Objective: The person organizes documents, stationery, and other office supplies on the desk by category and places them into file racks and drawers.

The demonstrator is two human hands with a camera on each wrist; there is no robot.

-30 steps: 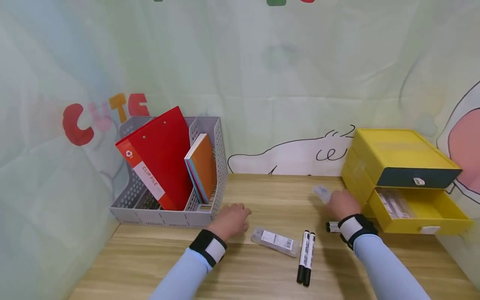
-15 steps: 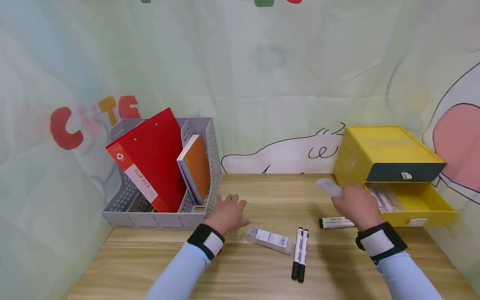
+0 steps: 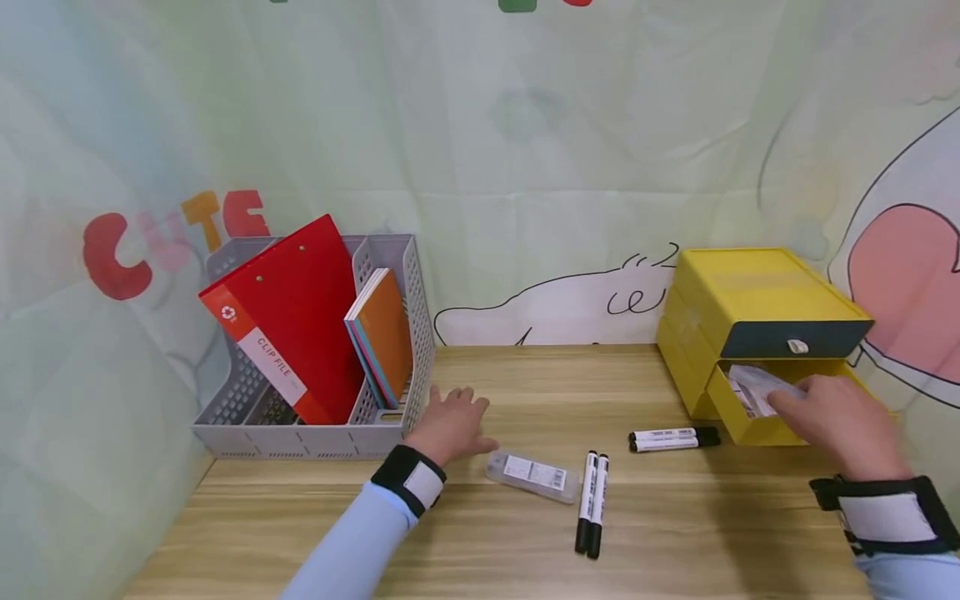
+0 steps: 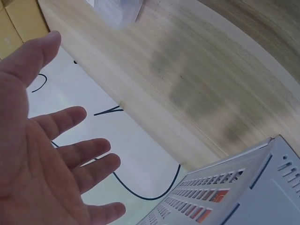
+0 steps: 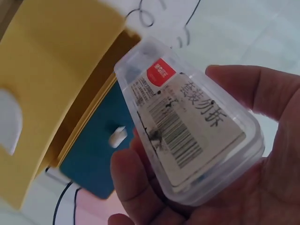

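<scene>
My right hand [image 3: 843, 421] holds a clear plastic case [image 5: 187, 126] between thumb and fingers, with a white barcode label and a red patch on it. In the head view the case overlaps the pulled-out yellow drawer [image 3: 738, 425], where labelled packs show partly behind it. Over the table, beside the grey rack, my left hand [image 3: 450, 425] has its fingers spread and holds nothing. A second clear case [image 3: 532, 477] with a white label lies just right of that hand. The left wrist view shows the open palm [image 4: 42, 159] and a corner of that case [image 4: 117, 11].
Two black-and-white markers [image 3: 591, 504] lie side by side at front centre. More markers [image 3: 667, 440] lie crosswise before the yellow drawer unit [image 3: 772, 279]. At left stands the grey rack [image 3: 247, 442] with a red clip file [image 3: 296, 308] and thin notebooks [image 3: 386, 333].
My right hand has carried the clear case rightward from above the table to the pulled-out drawer. The left hand's fingers have spread out. The head view has shifted slightly right.
</scene>
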